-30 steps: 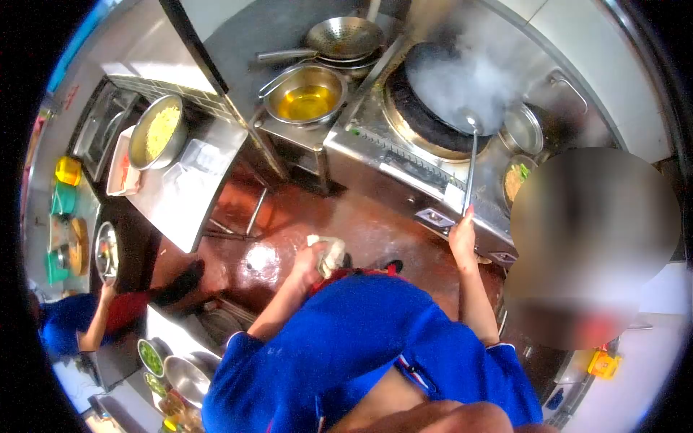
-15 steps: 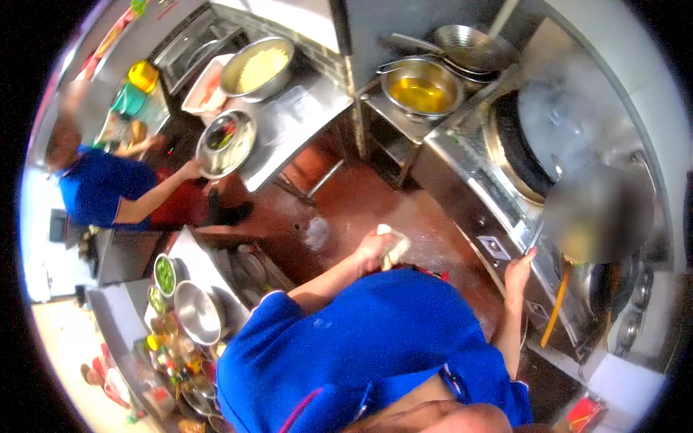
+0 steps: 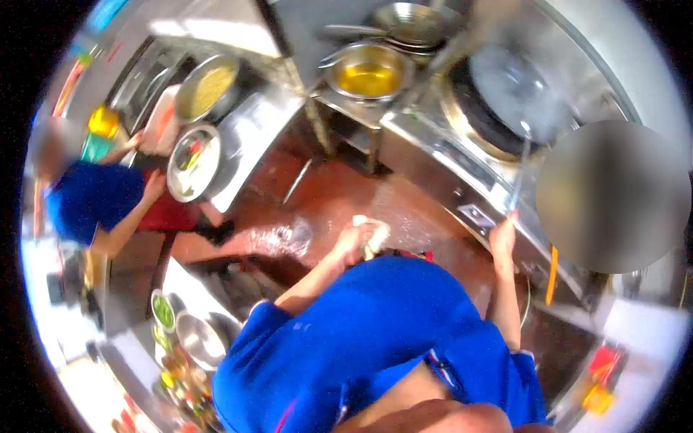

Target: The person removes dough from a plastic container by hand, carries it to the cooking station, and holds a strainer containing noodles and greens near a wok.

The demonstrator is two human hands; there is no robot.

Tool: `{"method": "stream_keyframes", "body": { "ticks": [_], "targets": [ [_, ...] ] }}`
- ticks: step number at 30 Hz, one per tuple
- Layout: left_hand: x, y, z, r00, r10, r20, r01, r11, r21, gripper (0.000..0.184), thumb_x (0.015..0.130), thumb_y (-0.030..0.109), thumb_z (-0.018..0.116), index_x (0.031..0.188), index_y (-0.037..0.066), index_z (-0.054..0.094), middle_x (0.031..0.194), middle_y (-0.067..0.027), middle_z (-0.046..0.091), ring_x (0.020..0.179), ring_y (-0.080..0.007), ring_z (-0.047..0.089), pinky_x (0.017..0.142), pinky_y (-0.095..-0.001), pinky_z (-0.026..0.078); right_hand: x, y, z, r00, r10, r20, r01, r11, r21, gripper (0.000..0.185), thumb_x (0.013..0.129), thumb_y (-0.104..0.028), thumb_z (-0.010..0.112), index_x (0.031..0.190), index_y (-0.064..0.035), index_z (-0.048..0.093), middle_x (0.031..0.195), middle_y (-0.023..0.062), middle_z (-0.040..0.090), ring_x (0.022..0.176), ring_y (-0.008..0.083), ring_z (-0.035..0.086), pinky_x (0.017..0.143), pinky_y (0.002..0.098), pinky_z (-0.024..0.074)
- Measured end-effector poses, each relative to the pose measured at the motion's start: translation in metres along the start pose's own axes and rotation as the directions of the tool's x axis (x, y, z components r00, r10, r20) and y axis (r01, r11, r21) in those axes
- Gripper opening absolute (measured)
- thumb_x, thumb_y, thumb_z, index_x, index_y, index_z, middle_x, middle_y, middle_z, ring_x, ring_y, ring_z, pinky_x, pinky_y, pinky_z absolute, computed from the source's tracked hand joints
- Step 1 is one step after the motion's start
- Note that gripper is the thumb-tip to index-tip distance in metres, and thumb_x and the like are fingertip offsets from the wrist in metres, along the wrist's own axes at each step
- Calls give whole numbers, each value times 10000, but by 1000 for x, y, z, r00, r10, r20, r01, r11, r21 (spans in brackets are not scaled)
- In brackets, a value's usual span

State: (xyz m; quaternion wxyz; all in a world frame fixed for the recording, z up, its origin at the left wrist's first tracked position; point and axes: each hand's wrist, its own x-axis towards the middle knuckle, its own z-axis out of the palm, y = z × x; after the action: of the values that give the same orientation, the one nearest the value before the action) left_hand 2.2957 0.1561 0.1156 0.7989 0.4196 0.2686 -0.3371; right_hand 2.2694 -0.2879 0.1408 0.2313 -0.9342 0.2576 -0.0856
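My left hand (image 3: 351, 242) is closed around a pale cloth (image 3: 375, 234), in front of my waist. Further right, my right hand (image 3: 504, 234) grips the end of a long metal ladle (image 3: 523, 173). The ladle's bowl end reaches into a large wok (image 3: 509, 86) on the stove (image 3: 433, 144), where steam rises and blurs the contents. Left of the stove stands a metal bowl of yellow oil (image 3: 368, 76).
A co-worker in blue (image 3: 97, 195) stands at the left near a bowl with colourful food (image 3: 193, 162). A large bowl of pale shreds (image 3: 209, 88) sits on the steel table (image 3: 253, 137). Metal strainers (image 3: 411, 25) stand behind the oil. An empty-looking bowl (image 3: 201, 339) is at lower left.
The view has swung right and partly back. The co-worker has come up to the steel table and brought the bowl of colourful food there. Both my hands keep their holds.
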Motion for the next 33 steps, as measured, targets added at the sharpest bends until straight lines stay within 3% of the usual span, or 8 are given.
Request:
{"method": "stream_keyframes", "body": {
  "ticks": [1,4,6,10,15,21,29,33],
  "targets": [
    [-16,14,13,997,-26,71,34,993,-110,212,872,36,587,1072,-33,595,939,-194,676,777,-312,684,630,-436,593,-5,-29,-20,991,91,96,-91,996,-5,660,904,-26,498,1496,-16,205,872,227,605,801,378,593,753,479,468],
    [-5,8,9,999,-46,23,47,999,-27,260,888,61,574,1122,-52,572,961,-205,676,811,-332,689,673,-447,598,-4,-17,-9,999,33,-10,-33,996,-78,755,848,17,456,1528,-14,127,1048,340,609,962,491,610,841,523,474],
    [-30,28,33,993,-15,-114,26,995,94,282,897,72,564,1144,-65,562,969,-208,676,813,-339,689,682,-447,597,-6,-31,-19,995,87,47,-84,994,-66,764,843,12,463,1527,-1,123,1168,363,562,1050,498,586,897,520,466],
    [-20,26,25,990,-128,-66,128,992,-7,321,914,119,547,1184,-56,553,1012,-208,673,854,-347,685,724,-460,590,-6,-31,-22,990,114,79,-110,992,-57,764,842,0,478,1527,5,139,1213,364,535,1078,493,571,922,509,459],
    [-45,44,62,988,-154,-19,154,988,-28,396,938,236,521,1243,-14,549,1133,-187,655,994,-348,653,871,-495,540,-9,-42,-29,982,160,105,-156,987,-49,758,846,-12,493,1526,2,158,1219,357,536,1080,480,576,923,502,464],
    [-4,32,50,916,-237,325,284,953,-107,450,900,251,542,1290,29,541,1204,-165,640,1082,-346,618,957,-490,493,-12,-23,-13,996,93,-13,-94,995,-16,671,898,-43,455,1517,-31,197,1049,335,567,908,497,612,809,539,510],
    [5,42,125,884,-313,347,349,936,-44,524,840,278,596,1314,64,533,1232,-144,622,1117,-340,585,994,-496,455,-10,-10,-15,987,134,88,-140,988,70,717,856,-75,528,1495,13,215,1025,345,552,954,488,583,840,534,468],
    [30,44,141,879,-385,282,390,920,40,565,826,300,591,1331,58,517,1227,-148,617,1103,-347,582,983,-500,455,-10,19,4,998,-17,-55,19,999,50,691,870,-18,453,1511,8,195,1018,364,553,814,494,628,711,524,533]
  ]
}}
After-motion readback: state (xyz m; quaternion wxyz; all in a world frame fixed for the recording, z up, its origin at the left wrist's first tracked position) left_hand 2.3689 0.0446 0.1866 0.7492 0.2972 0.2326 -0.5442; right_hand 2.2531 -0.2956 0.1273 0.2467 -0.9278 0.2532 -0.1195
